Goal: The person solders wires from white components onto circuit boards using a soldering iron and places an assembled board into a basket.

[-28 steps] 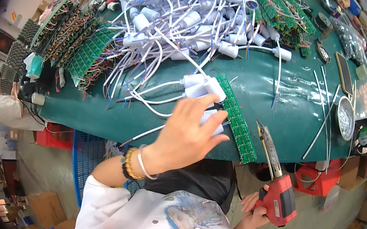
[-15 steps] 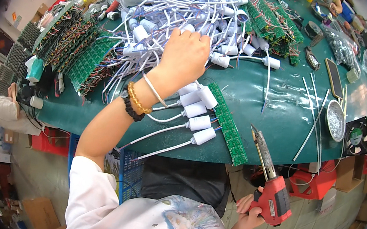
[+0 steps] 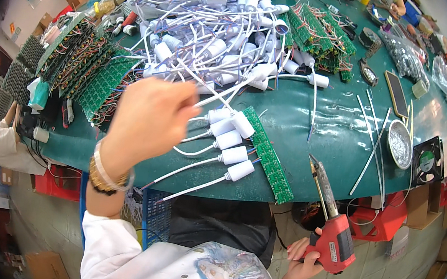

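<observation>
My feed shows an electronics workshop: stacked green circuit boards (image 3: 317,35), heaped white plastic sockets (image 3: 214,48), a red-and-black pistol-shaped soldering gun (image 3: 335,243).

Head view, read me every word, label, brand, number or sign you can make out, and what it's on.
No text can be quoted.
Pale label on the red soldering gun in the right hand: too small to read.
Round green label on the black fan: too small.
Marks on the green circuit board: too small.
</observation>
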The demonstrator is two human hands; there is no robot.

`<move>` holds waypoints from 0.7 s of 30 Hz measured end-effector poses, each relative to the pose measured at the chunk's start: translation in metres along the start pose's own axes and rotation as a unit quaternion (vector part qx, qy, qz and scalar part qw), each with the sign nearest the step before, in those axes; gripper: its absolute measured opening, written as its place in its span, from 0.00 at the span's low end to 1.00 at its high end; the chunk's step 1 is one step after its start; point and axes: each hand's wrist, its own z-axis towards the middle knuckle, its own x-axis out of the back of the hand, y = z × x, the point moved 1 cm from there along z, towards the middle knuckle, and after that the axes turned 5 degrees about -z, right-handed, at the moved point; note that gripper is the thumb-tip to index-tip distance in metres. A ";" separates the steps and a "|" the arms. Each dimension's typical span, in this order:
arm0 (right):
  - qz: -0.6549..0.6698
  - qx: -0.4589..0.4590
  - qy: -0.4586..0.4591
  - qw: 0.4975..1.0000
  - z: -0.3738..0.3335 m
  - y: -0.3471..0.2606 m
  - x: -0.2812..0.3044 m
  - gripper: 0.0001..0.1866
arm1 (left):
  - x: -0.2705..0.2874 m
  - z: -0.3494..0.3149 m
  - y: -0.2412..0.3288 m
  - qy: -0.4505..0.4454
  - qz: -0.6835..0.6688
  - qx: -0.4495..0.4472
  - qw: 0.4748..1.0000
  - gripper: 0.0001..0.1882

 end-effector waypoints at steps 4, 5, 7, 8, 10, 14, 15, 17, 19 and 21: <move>0.000 0.003 -0.003 1.000 0.001 0.001 -0.002 0.36 | 0.013 -0.037 -0.019 -0.105 0.067 0.096 0.988 0.07; 0.001 0.003 -0.010 1.000 0.001 0.000 -0.002 0.36 | 0.012 -0.041 -0.021 -0.131 0.114 0.104 0.979 0.07; 0.003 0.003 -0.020 1.000 0.002 -0.001 -0.005 0.35 | 0.004 -0.047 -0.020 -0.197 0.184 0.168 0.948 0.08; -0.002 0.008 -0.025 1.000 0.003 -0.002 -0.006 0.35 | -0.001 -0.045 -0.015 -0.173 0.182 0.141 0.958 0.08; -0.010 0.015 -0.033 0.999 0.004 -0.003 -0.009 0.35 | -0.016 -0.040 0.002 0.057 0.125 -0.012 0.990 0.16; -0.005 0.022 -0.043 0.999 0.003 -0.001 -0.013 0.34 | -0.073 0.007 0.016 0.123 0.096 -0.075 0.985 0.20; 0.002 0.013 -0.026 1.000 0.002 -0.001 -0.012 0.34 | -0.082 0.019 0.011 0.132 0.096 -0.074 0.984 0.20; -0.002 0.018 -0.031 0.999 -0.002 -0.002 -0.012 0.34 | -0.096 0.041 0.003 -0.001 0.133 -0.036 0.990 0.16; -0.002 0.004 -0.010 1.000 -0.002 -0.003 -0.010 0.34 | -0.096 0.046 0.004 0.060 0.099 -0.069 0.991 0.14; 0.006 0.005 0.010 1.000 0.000 -0.005 -0.010 0.33 | -0.088 0.036 0.016 0.121 0.022 -0.119 0.985 0.11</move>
